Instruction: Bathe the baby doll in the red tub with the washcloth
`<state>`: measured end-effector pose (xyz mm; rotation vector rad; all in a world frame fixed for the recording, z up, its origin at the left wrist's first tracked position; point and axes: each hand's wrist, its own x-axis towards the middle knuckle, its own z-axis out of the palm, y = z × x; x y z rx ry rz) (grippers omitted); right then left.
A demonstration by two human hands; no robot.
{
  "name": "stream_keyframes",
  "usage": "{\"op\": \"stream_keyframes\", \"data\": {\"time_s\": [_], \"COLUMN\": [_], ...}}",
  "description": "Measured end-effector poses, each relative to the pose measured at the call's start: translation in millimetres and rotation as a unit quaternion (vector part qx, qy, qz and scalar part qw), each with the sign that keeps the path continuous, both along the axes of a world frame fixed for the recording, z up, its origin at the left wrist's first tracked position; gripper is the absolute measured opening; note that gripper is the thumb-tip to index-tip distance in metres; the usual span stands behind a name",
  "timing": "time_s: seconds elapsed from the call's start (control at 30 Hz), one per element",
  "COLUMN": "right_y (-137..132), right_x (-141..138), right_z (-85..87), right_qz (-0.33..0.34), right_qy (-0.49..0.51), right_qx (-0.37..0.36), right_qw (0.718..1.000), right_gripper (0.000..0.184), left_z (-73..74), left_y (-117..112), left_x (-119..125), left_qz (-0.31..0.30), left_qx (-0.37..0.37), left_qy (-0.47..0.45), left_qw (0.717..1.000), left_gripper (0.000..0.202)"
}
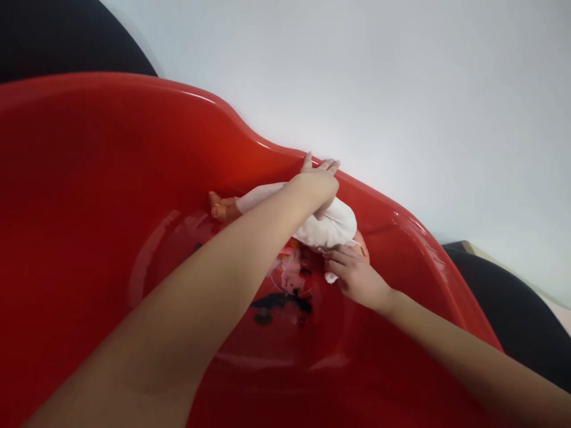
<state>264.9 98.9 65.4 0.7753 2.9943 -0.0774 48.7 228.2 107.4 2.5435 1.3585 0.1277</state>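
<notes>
A baby doll (341,220) in white clothing lies curled on its side within a red plastic baby bath (89,178). Its bare feet (218,208) point left, and its head, at the right, is mostly covered by my right hand. Across the doll's middle reaches my left hand (319,181), fingers stretched out toward the tub's far rim, wrist bent. My right hand (354,276) is closed at the doll's head and collar. A small white piece of cloth (331,277) sticks out under its fingers; whether it belongs to the clothing I cannot tell.
The tub bottom carries a printed cartoon picture (289,273), partly behind my left forearm. Behind the rim rises a pale wall (379,89). Dark rounded shapes, perhaps chair seats, stand at upper left (66,35) and at right (513,309).
</notes>
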Motion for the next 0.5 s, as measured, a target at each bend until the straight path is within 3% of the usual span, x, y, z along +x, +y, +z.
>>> {"op": "stream_keyframes", "data": {"time_s": [0.13,0.2,0.3,0.4,0.5], "right_y": [-24,-44,-87,-140,-191], "right_x": [-13,-14,-7,12,41], "right_z": [7.3,25.3,61.6,94.4,106.3], "right_qz": [-0.024,-0.042,-0.068,-0.101,-0.124], "right_qy": [-0.029,-0.029,0.03,0.121,0.191], "right_qx": [-0.2,-0.229,-0.207,-0.145,-0.048], "right_qw": [0.979,0.972,0.976,0.977,0.973], "right_gripper": [0.015,0.013,0.026,0.035,0.025], "left_z": [10.4,16.3,20.3,14.8,3.5], "left_y": [-7,-12,-18,-19,-16], "left_x": [-6,-12,-21,-28,-32], "left_qz": [0.009,0.006,-0.013,-0.021,-0.021], "left_qx": [-0.025,-0.029,-0.024,-0.016,-0.001], "left_qy": [0.02,0.032,0.057,0.063,0.078], "left_qw": [0.999,0.999,0.998,0.998,0.997], "left_gripper": [0.091,0.089,0.074,0.058,0.064]}}
